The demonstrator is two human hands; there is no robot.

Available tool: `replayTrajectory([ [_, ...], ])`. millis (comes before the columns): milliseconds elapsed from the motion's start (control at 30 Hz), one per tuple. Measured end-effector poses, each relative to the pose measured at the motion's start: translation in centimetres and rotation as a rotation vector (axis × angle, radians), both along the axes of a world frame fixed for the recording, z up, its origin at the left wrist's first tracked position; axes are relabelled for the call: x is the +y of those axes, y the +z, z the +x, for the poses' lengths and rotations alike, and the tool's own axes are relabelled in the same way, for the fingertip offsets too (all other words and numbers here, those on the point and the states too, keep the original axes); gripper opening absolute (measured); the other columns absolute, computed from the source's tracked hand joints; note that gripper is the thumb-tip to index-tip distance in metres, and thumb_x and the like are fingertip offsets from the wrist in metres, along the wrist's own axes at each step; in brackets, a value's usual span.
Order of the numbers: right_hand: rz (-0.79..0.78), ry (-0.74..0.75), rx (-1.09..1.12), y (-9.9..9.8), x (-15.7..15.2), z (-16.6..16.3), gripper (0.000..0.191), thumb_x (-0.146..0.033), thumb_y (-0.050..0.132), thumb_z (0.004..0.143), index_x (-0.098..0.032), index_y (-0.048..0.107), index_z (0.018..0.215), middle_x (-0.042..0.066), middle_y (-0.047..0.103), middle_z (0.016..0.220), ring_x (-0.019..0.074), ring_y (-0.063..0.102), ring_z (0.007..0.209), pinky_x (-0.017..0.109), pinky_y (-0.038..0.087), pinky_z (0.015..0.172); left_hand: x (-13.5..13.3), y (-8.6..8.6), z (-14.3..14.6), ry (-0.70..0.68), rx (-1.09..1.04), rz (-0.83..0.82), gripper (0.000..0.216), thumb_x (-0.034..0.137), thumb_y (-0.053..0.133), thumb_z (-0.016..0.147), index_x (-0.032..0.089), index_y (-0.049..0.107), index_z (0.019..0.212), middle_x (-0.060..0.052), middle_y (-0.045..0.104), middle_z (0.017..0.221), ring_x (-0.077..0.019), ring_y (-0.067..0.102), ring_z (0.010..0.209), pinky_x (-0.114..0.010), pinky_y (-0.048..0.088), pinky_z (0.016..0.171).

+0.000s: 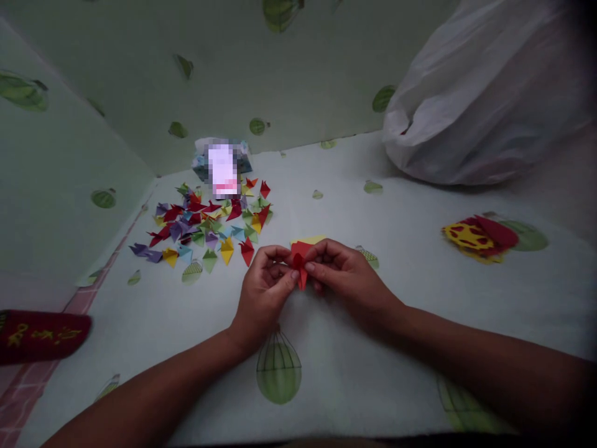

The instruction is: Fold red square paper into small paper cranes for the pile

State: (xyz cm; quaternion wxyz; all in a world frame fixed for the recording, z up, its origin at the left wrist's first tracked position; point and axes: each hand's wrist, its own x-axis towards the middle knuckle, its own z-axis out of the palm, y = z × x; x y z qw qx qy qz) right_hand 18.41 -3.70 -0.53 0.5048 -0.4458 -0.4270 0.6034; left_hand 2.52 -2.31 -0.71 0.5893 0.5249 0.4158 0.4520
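Observation:
Between the fingertips of both hands is a small red folded paper [302,280], narrow and pointed at its lower end. My left hand [269,280] pinches its left side with thumb and fingers. From the right, my right hand [342,267] pinches the other side. Just behind the fingertips lie paper sheets [308,240], yellow and orange-red, partly hidden by the hands. To the left spreads a pile of folded paper cranes [205,227] in red, purple, yellow, green, blue and orange.
A lit phone [222,168], blurred out, leans on a tissue box [200,163] behind the cranes. A large white plastic bag [466,112] stands at the back right. Red and yellow cut-out pieces [480,239] lie at right. A dark red item with yellow characters [44,336] is at left.

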Motion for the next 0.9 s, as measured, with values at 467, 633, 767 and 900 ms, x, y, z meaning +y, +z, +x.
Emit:
replayTrajectory([
  [467, 0.005, 0.024, -0.126, 0.05, -0.18, 0.02, 0.017, -0.03, 0.067, 0.081, -0.019, 0.055, 0.076, -0.004, 0.057, 0.062, 0.0104, 0.051, 0.053, 0.026, 0.04, 0.053, -0.08, -0.25, -0.23, 0.024, 0.072, 0.074, 0.012, 0.027, 0.062, 0.089, 0.02, 0.062, 0.099, -0.003, 0.064, 0.093, -0.0142, 0.062, 0.086, -0.028, 0.054, 0.079],
  [633, 0.014, 0.037, -0.081, -0.17, -0.26, -0.02, 0.018, -0.03, 0.068, 0.082, -0.019, 0.055, 0.078, -0.004, 0.056, 0.064, 0.0098, 0.051, 0.054, 0.025, 0.04, 0.054, -0.02, -0.14, -0.13, 0.04, 0.038, 0.038, 0.013, 0.024, 0.069, 0.084, 0.019, 0.063, 0.095, -0.002, 0.065, 0.091, -0.0129, 0.062, 0.085, -0.025, 0.053, 0.078],
  [767, 0.029, 0.045, -0.102, -0.12, -0.31, -0.03, 0.017, -0.031, 0.066, 0.083, -0.019, 0.056, 0.077, -0.004, 0.056, 0.061, 0.0102, 0.051, 0.054, 0.025, 0.04, 0.054, 0.02, -0.1, -0.08, 0.034, 0.015, 0.016, 0.014, 0.021, 0.071, 0.082, 0.019, 0.063, 0.094, -0.002, 0.065, 0.089, -0.0126, 0.063, 0.083, -0.025, 0.053, 0.076],
  [900, 0.044, 0.049, -0.113, -0.06, -0.33, 0.04, 0.019, -0.034, 0.066, 0.083, -0.019, 0.056, 0.077, -0.004, 0.057, 0.06, 0.0107, 0.051, 0.053, 0.025, 0.04, 0.053, 0.07, -0.06, -0.03, 0.031, 0.013, 0.009, 0.016, 0.019, 0.072, 0.079, 0.019, 0.063, 0.092, -0.002, 0.065, 0.088, -0.013, 0.063, 0.083, -0.025, 0.053, 0.076],
])
